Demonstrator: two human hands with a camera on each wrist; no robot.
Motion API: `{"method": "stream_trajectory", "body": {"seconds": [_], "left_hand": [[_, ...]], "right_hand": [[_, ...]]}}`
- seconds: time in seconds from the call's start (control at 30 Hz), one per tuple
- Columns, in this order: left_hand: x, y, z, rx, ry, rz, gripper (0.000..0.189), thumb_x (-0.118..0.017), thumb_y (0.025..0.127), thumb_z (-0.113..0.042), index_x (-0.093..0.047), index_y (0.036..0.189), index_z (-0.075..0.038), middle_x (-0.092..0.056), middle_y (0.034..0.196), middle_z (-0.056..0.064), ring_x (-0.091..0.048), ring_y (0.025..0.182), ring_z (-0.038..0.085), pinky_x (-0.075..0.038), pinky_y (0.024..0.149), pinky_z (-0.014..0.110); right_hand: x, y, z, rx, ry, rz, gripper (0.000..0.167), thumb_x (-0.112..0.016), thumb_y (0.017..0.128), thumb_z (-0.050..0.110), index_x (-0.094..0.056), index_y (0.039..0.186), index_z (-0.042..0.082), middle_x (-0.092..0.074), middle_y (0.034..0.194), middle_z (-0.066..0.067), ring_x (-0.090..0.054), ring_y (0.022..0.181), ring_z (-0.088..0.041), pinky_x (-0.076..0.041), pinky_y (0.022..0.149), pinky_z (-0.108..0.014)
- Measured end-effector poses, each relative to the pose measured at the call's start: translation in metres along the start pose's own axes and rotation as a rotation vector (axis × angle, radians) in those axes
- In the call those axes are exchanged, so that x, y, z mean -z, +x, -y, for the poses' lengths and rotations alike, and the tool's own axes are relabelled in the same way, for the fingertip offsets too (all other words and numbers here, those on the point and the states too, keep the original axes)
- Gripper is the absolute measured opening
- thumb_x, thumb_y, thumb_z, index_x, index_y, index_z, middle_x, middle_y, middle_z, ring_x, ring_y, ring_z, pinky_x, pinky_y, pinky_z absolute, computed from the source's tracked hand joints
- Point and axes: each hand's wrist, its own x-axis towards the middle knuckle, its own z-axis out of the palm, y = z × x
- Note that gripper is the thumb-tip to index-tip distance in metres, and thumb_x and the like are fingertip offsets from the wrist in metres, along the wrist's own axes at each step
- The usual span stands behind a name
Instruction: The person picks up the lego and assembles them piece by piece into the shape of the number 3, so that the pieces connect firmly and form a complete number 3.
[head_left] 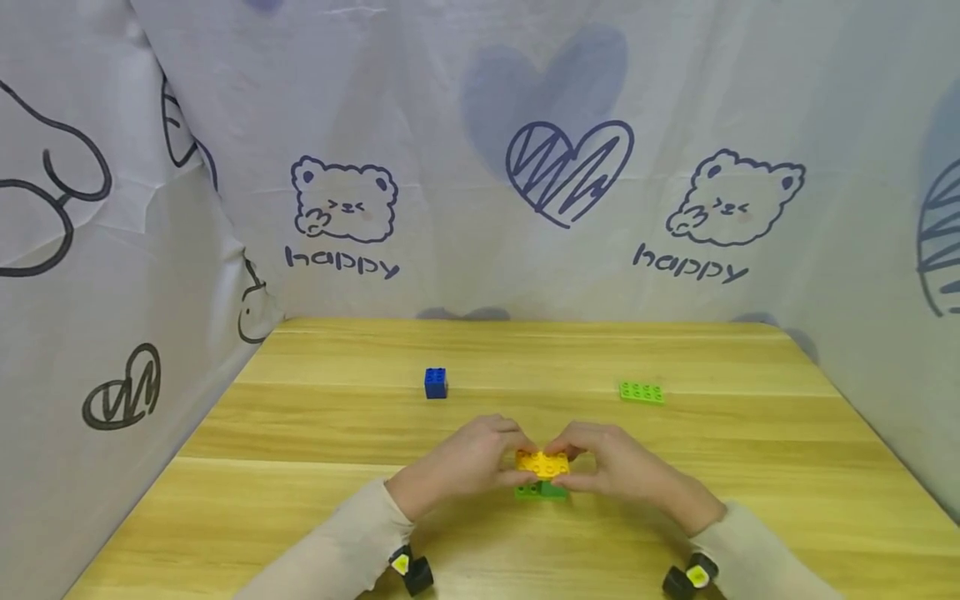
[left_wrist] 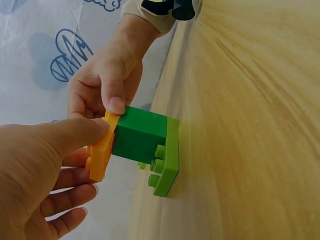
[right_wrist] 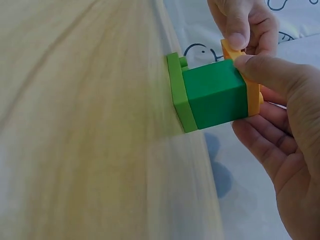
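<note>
yellow brick [head_left: 542,464], pinched by the left hand [head_left: 477,457] at nine o'clock and the right hand [head_left: 621,467] at three, tops a green block [left_wrist: 140,132] on a lime base [left_wrist: 171,162]; blue brick [head_left: 435,384] over at ten.

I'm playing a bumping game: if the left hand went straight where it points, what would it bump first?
Past the yellow brick it pinches, the left hand would probably meet the right hand, which grips the brick's other end; depth is unclear.
</note>
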Motion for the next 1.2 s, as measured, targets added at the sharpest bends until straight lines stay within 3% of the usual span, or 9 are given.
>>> {"method": "stream_trajectory", "body": {"seconds": [0.33,0.83,1.03,1.2], "left_hand": [[0.0,0.001,0.001,-0.014,0.022,-0.004,0.032,-0.074,0.088,-0.036,-0.073,0.108,-0.01,-0.068,0.097,-0.003,-0.061,0.087,0.009,-0.049,0.082,0.021],[0.001,0.0,0.004,0.044,-0.019,0.05,0.034,-0.071,0.09,-0.039,-0.072,0.111,-0.012,-0.066,0.1,-0.005,-0.06,0.089,0.008,-0.048,0.083,0.02],[0.006,0.0,0.01,0.145,-0.082,0.049,0.042,-0.061,0.095,-0.046,-0.067,0.121,-0.014,-0.065,0.112,-0.003,-0.061,0.101,0.012,-0.05,0.09,0.028],[0.01,-0.001,0.024,0.241,-0.088,-0.065,0.038,-0.06,0.097,-0.043,-0.066,0.122,-0.015,-0.064,0.111,-0.001,-0.06,0.102,0.016,-0.051,0.088,0.034]], "right_hand": [[-0.003,-0.003,-0.007,-0.005,-0.015,0.013,0.043,-0.067,0.091,0.045,-0.062,0.122,0.016,-0.064,0.113,0.007,-0.06,0.093,-0.004,-0.054,0.081,-0.029],[0.002,-0.006,-0.015,-0.062,-0.031,0.102,0.05,-0.064,0.09,0.054,-0.063,0.124,0.016,-0.066,0.115,0.007,-0.063,0.095,-0.005,-0.054,0.082,-0.027],[0.002,-0.005,-0.014,-0.075,-0.044,0.102,0.05,-0.065,0.09,0.052,-0.063,0.123,0.015,-0.067,0.114,0.006,-0.063,0.095,-0.005,-0.054,0.083,-0.028],[0.001,-0.005,-0.014,-0.076,-0.044,0.097,0.05,-0.065,0.09,0.051,-0.063,0.123,0.013,-0.067,0.114,0.004,-0.064,0.094,-0.006,-0.054,0.082,-0.029]]}}
